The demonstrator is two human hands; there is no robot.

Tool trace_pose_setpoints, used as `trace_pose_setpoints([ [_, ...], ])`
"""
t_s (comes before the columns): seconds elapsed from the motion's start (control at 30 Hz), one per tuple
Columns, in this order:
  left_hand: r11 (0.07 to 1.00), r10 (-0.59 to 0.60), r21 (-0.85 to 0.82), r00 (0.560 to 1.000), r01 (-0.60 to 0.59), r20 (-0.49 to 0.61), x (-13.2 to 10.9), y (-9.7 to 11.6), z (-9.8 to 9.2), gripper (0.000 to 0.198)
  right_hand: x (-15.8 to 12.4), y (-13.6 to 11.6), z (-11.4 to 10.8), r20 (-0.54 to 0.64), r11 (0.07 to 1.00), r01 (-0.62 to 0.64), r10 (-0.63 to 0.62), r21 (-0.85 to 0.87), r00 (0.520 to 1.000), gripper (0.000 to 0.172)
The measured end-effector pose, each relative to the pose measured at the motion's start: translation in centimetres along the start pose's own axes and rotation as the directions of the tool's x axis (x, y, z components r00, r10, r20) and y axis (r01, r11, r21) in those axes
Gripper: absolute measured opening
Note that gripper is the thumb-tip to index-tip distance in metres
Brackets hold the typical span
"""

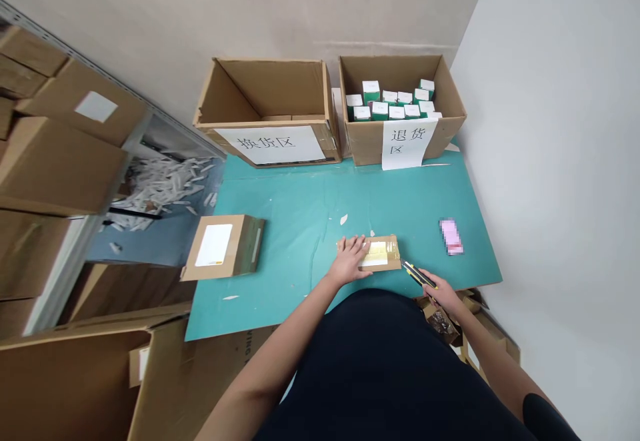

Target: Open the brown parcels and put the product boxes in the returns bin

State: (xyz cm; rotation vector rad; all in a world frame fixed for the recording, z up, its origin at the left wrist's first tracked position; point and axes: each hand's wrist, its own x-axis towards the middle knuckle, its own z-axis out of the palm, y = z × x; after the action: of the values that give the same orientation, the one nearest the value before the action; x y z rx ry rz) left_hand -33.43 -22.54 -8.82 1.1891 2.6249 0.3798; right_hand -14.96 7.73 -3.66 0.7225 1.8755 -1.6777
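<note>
A small flat cardboard box [393, 254] with a white-and-yellow label and shiny clear tape lies near the front edge of the green table. Across its left end my left hand [349, 261] holds it, fingers over the top and thumb along the near side. My right hand [443, 292] is closed round a black-and-yellow utility knife [419, 274]. The knife's blade points left, at the box's right end; whether it touches the cardboard I cannot tell.
Behind stand two large cartons with paper signs: the left carton [270, 91], and the right carton [360, 142] with several green-and-white boxes [397, 113]. A labelled carton [235, 254] sits at left, a blurred pink item [451, 236] at right. Shelved cartons [55, 161] flank the table [295, 201].
</note>
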Motion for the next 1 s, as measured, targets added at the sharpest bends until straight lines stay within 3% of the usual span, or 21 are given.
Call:
trace_pose_setpoints([
  [0.17, 1.0, 0.005, 0.004, 1.0, -0.005, 0.002, -0.2, 0.0, 0.0, 0.1, -0.6, 1.1, -0.5, -0.067, 0.998, 0.045, -0.043, 0.036, 0.997, 0.072],
  [0.37, 1.0, 0.012, 0.002, 1.0, -0.012, -0.008, -0.3, -0.2, 0.2, 0.097, 0.1, 2.6, -0.8, -0.269, 0.995, 0.095, -0.102, -0.041, 0.958, 0.076],
  [0.5, 1.0, 0.026, 0.007, 1.0, -0.025, -0.017, -0.8, 0.0, 0.3, 0.098, 2.3, 3.0, -0.3, -0.394, 0.985, 0.042, -0.106, -0.168, 0.913, 0.07],
  [0.63, 1.0, 0.003, 0.031, 0.999, -0.002, -0.037, -1.9, 0.6, 0.5, 0.092, 5.0, 3.5, 0.2, -0.493, 0.932, 0.086, -0.263, -0.352, 0.83, 0.055],
  [0.83, 0.998, -0.043, 0.039, 0.996, 0.046, -0.085, -4.1, 1.1, 0.8, 0.065, 9.5, 5.2, 0.2, -0.582, 0.817, -0.022, -0.391, -0.576, 0.713, 0.047],
  [1.0, 0.997, -0.054, 0.045, 0.99, 0.061, -0.126, -5.4, 1.7, 0.4, 0.048, 12.6, 5.5, -0.1, -0.59, 0.757, -0.098, -0.414, -0.646, 0.693, 0.047],
])
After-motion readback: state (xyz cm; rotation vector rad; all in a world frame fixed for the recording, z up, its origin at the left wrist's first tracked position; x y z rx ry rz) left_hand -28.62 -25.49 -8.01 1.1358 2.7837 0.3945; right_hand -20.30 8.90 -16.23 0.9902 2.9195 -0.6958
